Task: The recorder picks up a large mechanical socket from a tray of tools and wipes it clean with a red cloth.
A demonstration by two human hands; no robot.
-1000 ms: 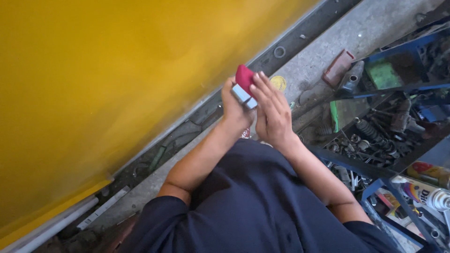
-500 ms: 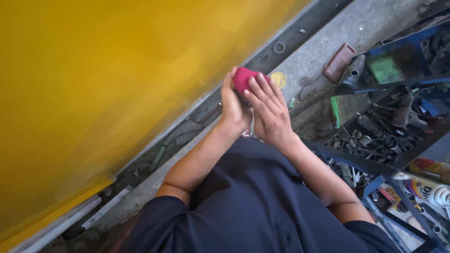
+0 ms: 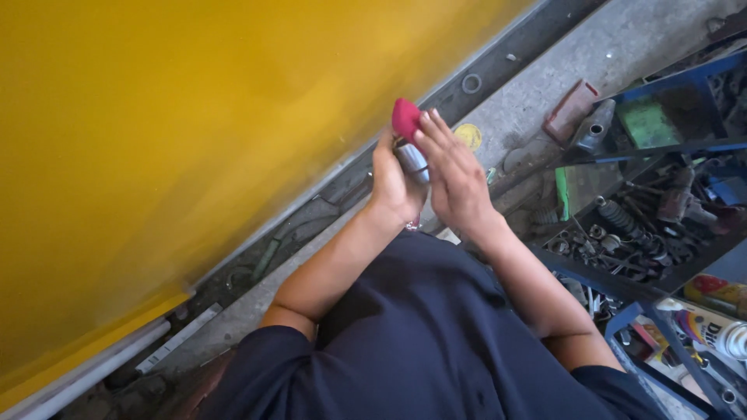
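Both my hands are raised together in front of a large yellow panel [image 3: 194,132]. My left hand [image 3: 393,187] grips a small silver-grey body [image 3: 411,159] with a red rounded top [image 3: 405,118]. My right hand [image 3: 451,175] lies against the same object from the right, its fingertips touching the red top. Most of the silver part is hidden between the palms. What kind of object it is cannot be told.
A dark metal rail [image 3: 327,202] runs along the panel's lower edge over a concrete floor [image 3: 545,70]. At right, blue metal racks [image 3: 669,85] hold bolts, springs and other parts [image 3: 622,233]. Spray cans [image 3: 716,327] lie at the lower right. A yellow disc [image 3: 468,136] rests on the floor.
The red-topped object has been turned in my hands: its silver-blue body showed a second ago and is now mostly covered. My right fingers have shifted up onto the red top.
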